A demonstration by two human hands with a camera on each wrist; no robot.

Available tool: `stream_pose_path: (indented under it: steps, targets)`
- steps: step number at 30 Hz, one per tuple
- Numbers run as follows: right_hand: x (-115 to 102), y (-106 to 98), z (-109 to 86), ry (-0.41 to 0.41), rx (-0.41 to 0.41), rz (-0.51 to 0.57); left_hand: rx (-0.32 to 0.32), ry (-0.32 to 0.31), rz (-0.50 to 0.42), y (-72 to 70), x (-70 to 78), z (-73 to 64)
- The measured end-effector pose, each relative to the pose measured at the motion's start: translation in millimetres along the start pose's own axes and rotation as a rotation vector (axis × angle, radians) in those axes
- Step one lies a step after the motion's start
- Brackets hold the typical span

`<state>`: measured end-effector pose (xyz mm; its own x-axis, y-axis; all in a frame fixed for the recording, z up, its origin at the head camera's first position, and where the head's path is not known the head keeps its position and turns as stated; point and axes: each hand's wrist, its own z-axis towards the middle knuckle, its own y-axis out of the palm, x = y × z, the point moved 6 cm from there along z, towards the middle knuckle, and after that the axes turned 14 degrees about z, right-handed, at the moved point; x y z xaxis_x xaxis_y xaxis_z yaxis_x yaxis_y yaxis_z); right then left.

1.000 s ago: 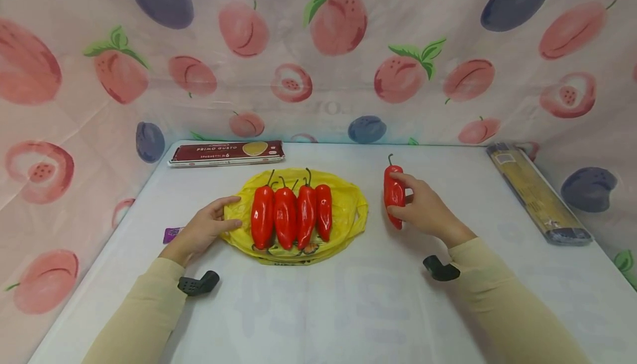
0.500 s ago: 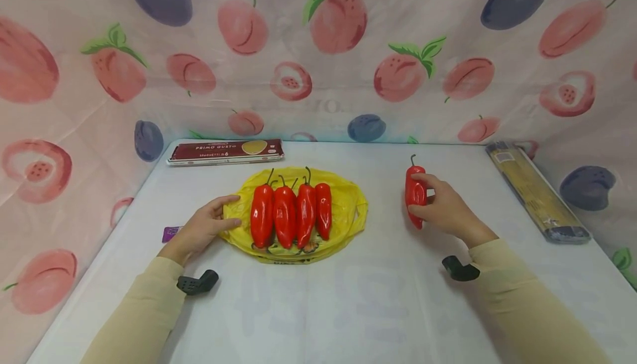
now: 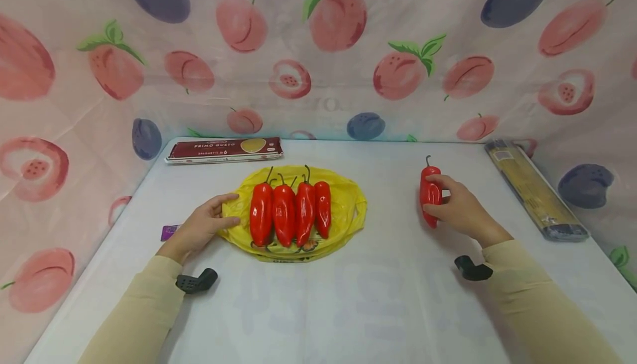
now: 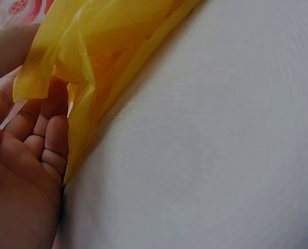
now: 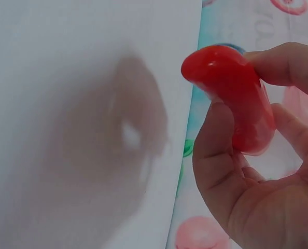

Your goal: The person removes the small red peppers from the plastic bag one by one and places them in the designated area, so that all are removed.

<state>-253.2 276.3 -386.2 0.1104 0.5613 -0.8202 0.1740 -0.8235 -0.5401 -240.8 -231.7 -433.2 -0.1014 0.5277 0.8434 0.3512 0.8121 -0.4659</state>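
Note:
Between thumb and fingers of my right hand (image 3: 460,206) is a red chili pepper (image 3: 429,195), held upright with its dark stem up. It stands off the table; in the right wrist view the pepper's (image 5: 232,93) rounded tip points toward the camera. My left hand (image 3: 201,224) grips the left edge of a yellow plastic bag (image 3: 345,209). Up close, its curled fingers (image 4: 55,135) reach in behind the bag's folds (image 4: 107,36). Several red peppers (image 3: 284,214) lie side by side on the flattened bag, most stems pointing away.
A dark red spaghetti pack (image 3: 224,150) lies at the back left. At the right edge is a clear pack of spaghetti (image 3: 537,192). A small purple packet (image 3: 169,232) shows partly behind my left hand. Fruit-print cloth (image 3: 328,65) walls the white table (image 3: 348,297).
My right hand has moved to the right, carrying the pepper away from the bag. My left hand keeps its place at the bag's edge, and the other peppers stay put.

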Motion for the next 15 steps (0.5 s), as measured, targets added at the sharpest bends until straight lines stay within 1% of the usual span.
stream_pose_path:
  steps: [8, 15]
  targets:
    - [15.5, -12.5, -1.1, 0.039, 0.006, -0.012, -0.001, -0.01, -0.016, -0.3, -2.8, 2.8]
    - [31.0, -25.9, -2.9, 0.059, 0.014, -0.015, 0.003, -0.01, -0.002, -0.8, -3.8, 2.8]
